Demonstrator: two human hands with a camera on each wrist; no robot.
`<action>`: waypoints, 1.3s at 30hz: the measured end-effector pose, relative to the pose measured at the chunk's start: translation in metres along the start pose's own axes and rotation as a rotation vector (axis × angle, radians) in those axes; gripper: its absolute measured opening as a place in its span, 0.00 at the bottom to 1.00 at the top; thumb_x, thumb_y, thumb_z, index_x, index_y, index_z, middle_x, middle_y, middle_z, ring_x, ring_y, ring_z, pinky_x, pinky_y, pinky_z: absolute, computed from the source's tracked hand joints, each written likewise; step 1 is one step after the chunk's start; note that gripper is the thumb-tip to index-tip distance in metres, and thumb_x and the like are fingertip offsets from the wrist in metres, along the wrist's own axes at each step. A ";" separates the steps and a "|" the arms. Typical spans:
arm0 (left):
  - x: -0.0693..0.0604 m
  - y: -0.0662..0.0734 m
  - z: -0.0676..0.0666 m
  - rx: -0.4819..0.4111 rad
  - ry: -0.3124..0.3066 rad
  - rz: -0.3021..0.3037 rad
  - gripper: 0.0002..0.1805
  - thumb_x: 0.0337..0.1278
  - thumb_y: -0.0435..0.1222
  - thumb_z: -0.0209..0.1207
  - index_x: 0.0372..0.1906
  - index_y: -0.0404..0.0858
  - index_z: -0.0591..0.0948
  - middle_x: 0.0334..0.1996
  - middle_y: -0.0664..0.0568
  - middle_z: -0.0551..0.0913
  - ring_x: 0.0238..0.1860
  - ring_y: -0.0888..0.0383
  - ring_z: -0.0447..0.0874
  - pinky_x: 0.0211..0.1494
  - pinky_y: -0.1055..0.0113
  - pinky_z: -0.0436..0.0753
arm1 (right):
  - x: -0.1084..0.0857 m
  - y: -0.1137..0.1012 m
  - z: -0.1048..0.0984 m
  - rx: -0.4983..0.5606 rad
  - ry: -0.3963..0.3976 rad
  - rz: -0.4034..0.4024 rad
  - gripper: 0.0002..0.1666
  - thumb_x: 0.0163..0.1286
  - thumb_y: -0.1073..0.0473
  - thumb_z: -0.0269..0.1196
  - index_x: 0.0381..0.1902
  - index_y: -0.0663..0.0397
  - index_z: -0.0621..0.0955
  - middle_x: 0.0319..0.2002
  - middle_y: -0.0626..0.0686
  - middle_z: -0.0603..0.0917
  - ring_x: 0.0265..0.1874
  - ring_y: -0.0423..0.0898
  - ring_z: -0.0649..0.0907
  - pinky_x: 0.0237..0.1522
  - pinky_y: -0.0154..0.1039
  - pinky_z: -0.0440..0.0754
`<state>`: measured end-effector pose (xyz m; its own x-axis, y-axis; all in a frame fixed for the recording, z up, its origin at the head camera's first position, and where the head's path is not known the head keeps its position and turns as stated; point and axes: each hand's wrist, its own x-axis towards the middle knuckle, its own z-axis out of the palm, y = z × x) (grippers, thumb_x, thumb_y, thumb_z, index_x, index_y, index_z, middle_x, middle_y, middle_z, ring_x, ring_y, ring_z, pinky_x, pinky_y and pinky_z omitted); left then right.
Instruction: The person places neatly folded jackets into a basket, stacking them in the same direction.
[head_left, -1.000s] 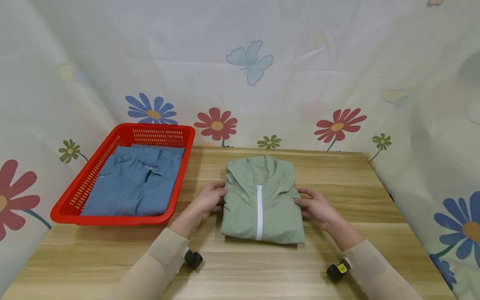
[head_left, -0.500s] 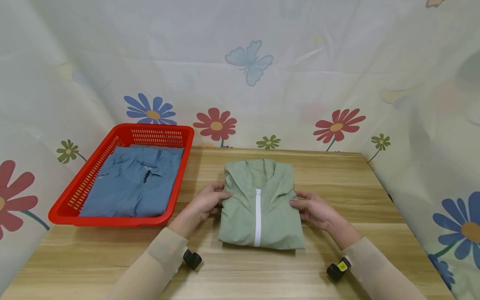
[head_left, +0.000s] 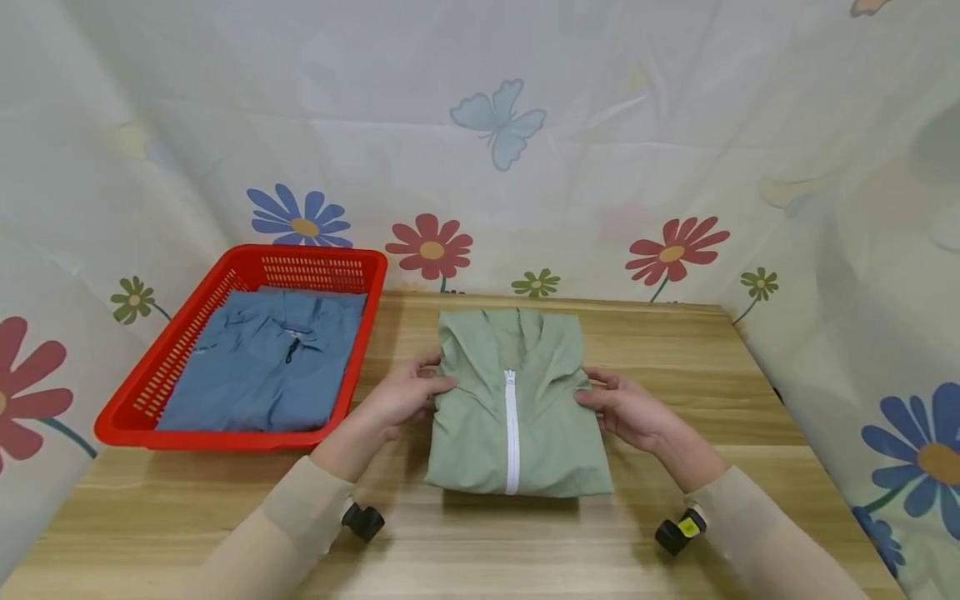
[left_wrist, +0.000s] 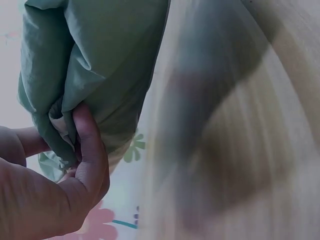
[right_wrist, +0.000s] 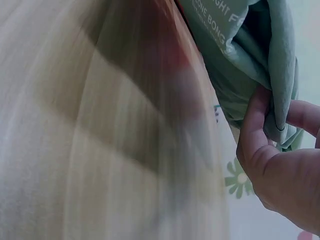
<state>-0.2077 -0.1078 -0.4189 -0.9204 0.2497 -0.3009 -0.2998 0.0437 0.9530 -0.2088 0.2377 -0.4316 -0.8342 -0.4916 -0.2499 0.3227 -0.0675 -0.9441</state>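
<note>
A folded light-green jacket (head_left: 480, 425) with a white zipper is held just above the wooden table, its shadow showing below the front edge. My left hand (head_left: 405, 393) pinches its left side, thumb on top and fingers curled beneath. On the opposite side my right hand (head_left: 626, 410) grips the edge the same way. In the left wrist view, the left hand (left_wrist: 75, 175) holds the green layers (left_wrist: 110, 55) between thumb and fingers. White lettering shows on the underside of the jacket (right_wrist: 235, 80) in the right wrist view, where the right hand (right_wrist: 275, 155) pinches its edge.
A red plastic basket (head_left: 367, 333) stands at the left of the wooden table (head_left: 675, 358), with a folded blue garment (head_left: 262, 367) inside it. Behind and at both sides hangs a white curtain (head_left: 585, 192) printed with flowers and a butterfly.
Both hands have tightened onto the jacket's sides and lifted it off the table. It has shifted slightly left, and the left forearm has moved left too. The basket stays put.
</note>
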 end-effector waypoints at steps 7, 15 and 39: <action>-0.014 0.020 -0.006 0.065 -0.015 0.045 0.33 0.72 0.33 0.59 0.75 0.30 0.61 0.59 0.36 0.76 0.49 0.50 0.82 0.50 0.55 0.84 | -0.003 -0.016 0.012 -0.053 -0.007 -0.031 0.40 0.77 0.70 0.55 0.78 0.70 0.49 0.54 0.53 0.82 0.48 0.45 0.85 0.48 0.41 0.85; -0.028 0.036 -0.022 0.116 -0.020 0.061 0.33 0.73 0.35 0.58 0.76 0.31 0.61 0.64 0.35 0.73 0.52 0.47 0.81 0.54 0.49 0.83 | -0.001 -0.038 0.029 -0.120 -0.021 -0.064 0.37 0.76 0.69 0.57 0.77 0.68 0.55 0.56 0.57 0.80 0.49 0.48 0.84 0.48 0.43 0.85; -0.052 0.075 -0.087 0.259 0.025 0.036 0.42 0.76 0.39 0.57 0.81 0.31 0.48 0.73 0.35 0.63 0.63 0.43 0.74 0.61 0.51 0.81 | 0.048 -0.090 0.095 -0.175 0.001 -0.060 0.38 0.76 0.70 0.57 0.79 0.63 0.58 0.69 0.64 0.72 0.60 0.53 0.79 0.55 0.49 0.83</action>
<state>-0.2044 -0.2017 -0.3347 -0.9363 0.2314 -0.2643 -0.1953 0.2824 0.9392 -0.2348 0.1376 -0.3384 -0.8503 -0.4901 -0.1919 0.1896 0.0549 -0.9803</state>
